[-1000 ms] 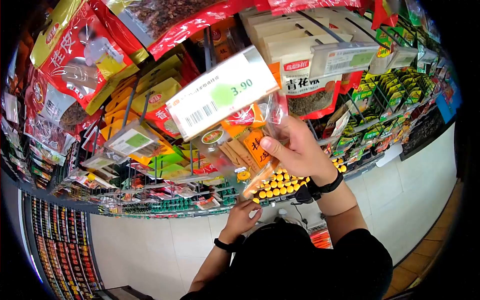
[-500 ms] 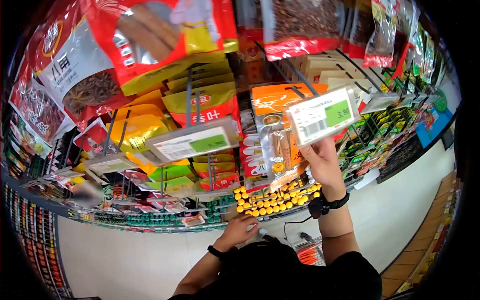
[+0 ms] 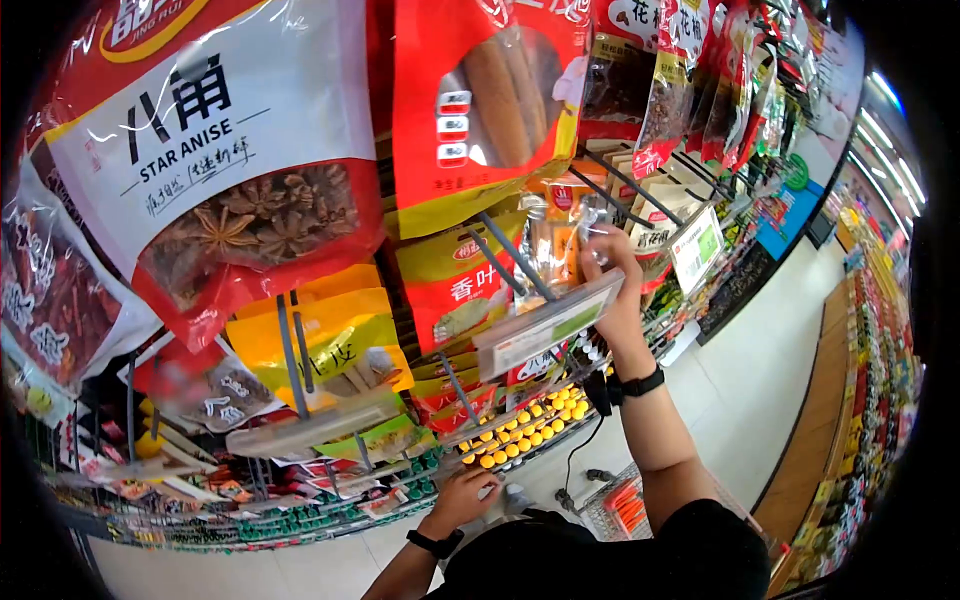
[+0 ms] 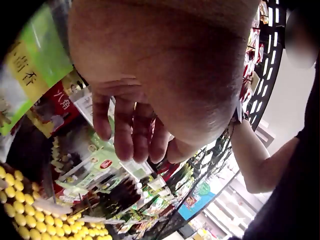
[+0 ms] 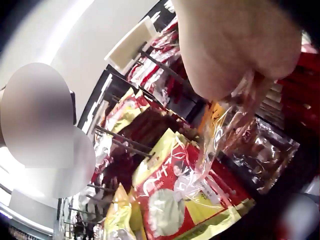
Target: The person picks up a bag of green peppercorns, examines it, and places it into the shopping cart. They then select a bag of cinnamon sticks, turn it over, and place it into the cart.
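Note:
My right hand [image 3: 618, 300] reaches in among the hanging spice packets, behind a price tag [image 3: 552, 326]. It pinches the edge of a clear-and-orange packet of cinnamon bark [image 3: 556, 238]; in the right wrist view its crinkled clear plastic [image 5: 216, 137] runs down from the hand [image 5: 235, 50]. A red-and-yellow packet of bay leaves [image 3: 462, 285] hangs just left of it. My left hand [image 3: 462, 503] hangs low before the shelf with nothing in it. In the left wrist view that hand [image 4: 160, 75] has its fingers loosely bent.
A large star anise bag [image 3: 215, 150] and a red cinnamon bag [image 3: 490, 110] hang close in front. Metal hooks [image 3: 500, 255] jut out between packets. Yellow-capped bottles [image 3: 525, 430] stand below. A wire basket [image 3: 615, 510] with orange-red items is by my body.
My right hand has taken the cinnamon bark packet deeper into the rack, behind the price tag. The head view has shifted, bringing the star anise bag closer. The left hand stays low.

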`<state>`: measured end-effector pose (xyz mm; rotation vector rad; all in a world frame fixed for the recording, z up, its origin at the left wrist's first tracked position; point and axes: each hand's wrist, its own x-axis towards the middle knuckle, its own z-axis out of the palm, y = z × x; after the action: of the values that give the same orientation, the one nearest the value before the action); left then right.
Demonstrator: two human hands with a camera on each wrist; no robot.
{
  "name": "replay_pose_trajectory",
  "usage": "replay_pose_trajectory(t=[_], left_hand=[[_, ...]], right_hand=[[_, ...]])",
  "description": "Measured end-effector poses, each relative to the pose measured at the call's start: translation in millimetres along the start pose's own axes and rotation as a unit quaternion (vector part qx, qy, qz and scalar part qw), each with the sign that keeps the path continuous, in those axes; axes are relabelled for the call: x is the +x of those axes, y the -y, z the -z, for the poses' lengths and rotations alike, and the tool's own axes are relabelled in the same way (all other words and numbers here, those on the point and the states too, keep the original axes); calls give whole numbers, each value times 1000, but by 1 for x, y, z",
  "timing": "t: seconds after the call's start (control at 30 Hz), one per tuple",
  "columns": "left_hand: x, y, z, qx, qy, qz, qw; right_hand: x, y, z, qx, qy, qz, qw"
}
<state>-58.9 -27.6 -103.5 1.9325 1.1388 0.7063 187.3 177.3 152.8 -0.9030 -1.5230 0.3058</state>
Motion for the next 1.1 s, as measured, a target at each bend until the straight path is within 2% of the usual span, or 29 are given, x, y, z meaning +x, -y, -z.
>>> replay_pose_trajectory(t=[0.03, 0.1, 0.17, 0.27, 0.3, 0.4, 0.47, 0.5, 0.53, 0.6, 0.63, 0.67, 0.7, 0.73, 0.77, 0.83, 0.9, 0.93, 1.0, 1.1], left_hand=[[-6, 2, 2, -5, 20, 10, 1000], [-11, 9, 14, -14, 60, 26, 998], [-20, 22, 10, 5, 51, -20, 998], [-27, 34, 13, -8, 58, -61, 996], [-28, 42, 12, -14, 68, -61, 996], [-27, 49, 13, -27, 96, -55, 993], [-24, 44, 16, -26, 121, -40, 992], [-23, 46, 15, -12, 132, -63, 989], [-22, 46, 14, -16, 144, -59, 988], [-22, 43, 10, -25, 161, -49, 985], [-21, 38, 12, -22, 179, -30, 983], [-21, 39, 10, -13, 183, -32, 983], [-23, 41, 5, -5, 186, -33, 982], [-23, 39, 1, 3, 188, -35, 981], [-22, 37, -2, 14, 184, -39, 982], [-22, 29, -5, 36, 177, -44, 983], [-20, 30, -13, 39, 177, -42, 983], [-19, 29, -19, 39, 177, -41, 983], [-13, 20, -28, 47, 193, -29, 980], [-4, 0, -47, 55, 220, -8, 974]], right_hand=[[3, -21, -8, 36, 0, -33, 999], [2, -38, -16, 63, -6, -47, 997], [22, -44, -23, 96, 72, -113, 986], [39, -15, -36, 128, 99, -153, 975], [44, -26, -37, 107, 102, -120, 982], [53, -11, -36, 141, 142, -213, 956], [58, -31, -34, 144, 158, -209, 954], [59, -23, -34, 125, 167, -232, 950], [61, -25, -31, 129, 203, -214, 947], [59, -33, -33, 92, 202, -196, 955], [57, -32, -30, 83, 230, -179, 953], [53, -28, -27, 100, 242, -251, 932], [49, -42, -26, -3, 239, -150, 959], [45, -49, -26, -106, 233, -46, 966], [40, -55, -23, -125, 247, -53, 959], [24, -34, -11, -128, 275, 23, 953], [2, 1, 5, -164, 295, 39, 941], [-11, 22, 13, -143, 285, 6, 948], [-41, 43, 35, -90, 250, 53, 963], [-100, 52, 87, -5, 263, 2, 965]])
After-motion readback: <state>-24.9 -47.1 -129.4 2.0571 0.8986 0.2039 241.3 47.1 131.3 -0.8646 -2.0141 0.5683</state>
